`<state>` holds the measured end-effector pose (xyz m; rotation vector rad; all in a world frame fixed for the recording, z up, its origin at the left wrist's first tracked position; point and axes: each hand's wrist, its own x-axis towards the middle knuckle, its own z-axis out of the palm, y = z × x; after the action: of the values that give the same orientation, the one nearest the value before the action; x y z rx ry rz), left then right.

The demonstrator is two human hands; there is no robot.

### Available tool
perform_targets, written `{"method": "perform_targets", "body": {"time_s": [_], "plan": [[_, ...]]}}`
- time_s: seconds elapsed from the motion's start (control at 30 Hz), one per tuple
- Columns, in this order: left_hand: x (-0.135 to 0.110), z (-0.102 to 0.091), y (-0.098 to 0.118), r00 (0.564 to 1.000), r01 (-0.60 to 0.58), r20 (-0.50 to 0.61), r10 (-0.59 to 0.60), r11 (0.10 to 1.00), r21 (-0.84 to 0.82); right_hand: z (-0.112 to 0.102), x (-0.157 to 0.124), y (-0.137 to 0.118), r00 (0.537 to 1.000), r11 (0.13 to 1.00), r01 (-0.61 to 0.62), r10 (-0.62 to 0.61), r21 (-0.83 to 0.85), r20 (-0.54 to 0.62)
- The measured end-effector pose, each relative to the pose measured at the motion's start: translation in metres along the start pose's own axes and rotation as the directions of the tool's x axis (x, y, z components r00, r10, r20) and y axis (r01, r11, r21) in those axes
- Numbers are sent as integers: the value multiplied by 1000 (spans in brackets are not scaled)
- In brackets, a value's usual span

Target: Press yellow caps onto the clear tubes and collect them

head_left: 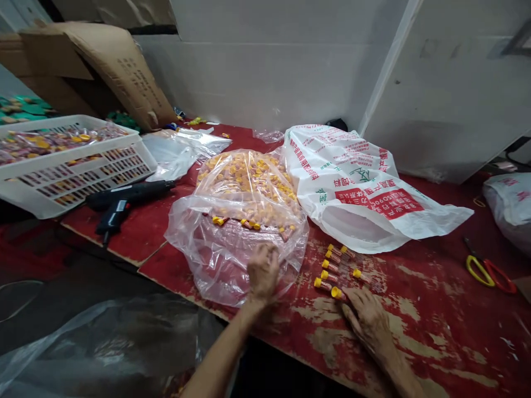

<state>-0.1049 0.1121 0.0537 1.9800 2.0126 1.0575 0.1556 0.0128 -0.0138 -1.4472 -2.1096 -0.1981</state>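
My left hand [263, 271] is over the mouth of a clear plastic bag [186, 232], its fingers curled inward. Whatever lies in those fingers, if anything, is too blurred to make out. Many small tubes with yellow caps [249, 174] fill the back of this bag, and a few lie loose near its opening. On the red tabletop, my right hand [369, 318] has its fingers closed around the body of a yellow-capped tube [338, 293]. Just beyond it, several similar tubes [329, 276] lie in a rough row, and another tube [362, 275] rests to their right.
A white printed sack [344, 171] lies behind the tubes. Scissors [489, 273] with yellow and red handles are at the right. To the left are a black heat gun [120, 202], a white basket [74, 179] of wrapped pieces and a cardboard box [120, 72]. The worn table [415, 342] has a front edge.
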Motion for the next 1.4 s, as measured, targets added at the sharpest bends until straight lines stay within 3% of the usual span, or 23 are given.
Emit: {"method": "perform_targets", "body": {"time_s": [0.17,0.3,0.5,0.6,0.7,0.83,0.97,1.07,1.17,1.23,1.27,1.3,1.33,1.4], "plan": [[79,15,-52,1000,14,-5,-14,980,197,-4,22,15,1000,995,23,-22,-98,14],[103,37,-72,997,-49,66,24,909,413,-1,65,51,988,972,-156,156,-175,-15],[91,36,-82,999,-41,37,28,893,448,14,150,124,914,867,-376,405,-326,22],[82,30,-87,999,5,-31,9,901,434,27,186,153,844,786,-469,534,-402,60],[80,27,-95,997,-66,-3,73,914,400,39,207,176,757,702,-545,647,-459,89],[77,29,-100,981,-194,80,179,938,286,39,218,186,670,627,-614,735,-480,102],[74,32,-95,993,-113,-11,119,965,238,30,223,174,653,645,-637,742,-422,148],[76,31,-88,995,-73,-56,89,967,244,18,219,155,707,725,-603,679,-332,198],[79,29,-81,991,-129,-5,136,951,282,-11,190,132,770,787,-557,609,-265,188],[83,33,-78,980,-199,58,191,914,353,-38,153,117,798,789,-571,598,-227,72],[85,37,-77,974,-228,92,209,894,385,-54,129,109,815,806,-578,578,-131,-44],[87,42,-76,967,-254,122,223,880,402,-69,103,99,801,808,-588,574,-44,-173],[89,47,-74,961,-273,145,234,872,407,-83,75,88,757,795,-606,586,25,-288],[89,56,-72,958,-283,159,238,876,392,-104,18,64,602,734,-668,631,125,-490]]}}
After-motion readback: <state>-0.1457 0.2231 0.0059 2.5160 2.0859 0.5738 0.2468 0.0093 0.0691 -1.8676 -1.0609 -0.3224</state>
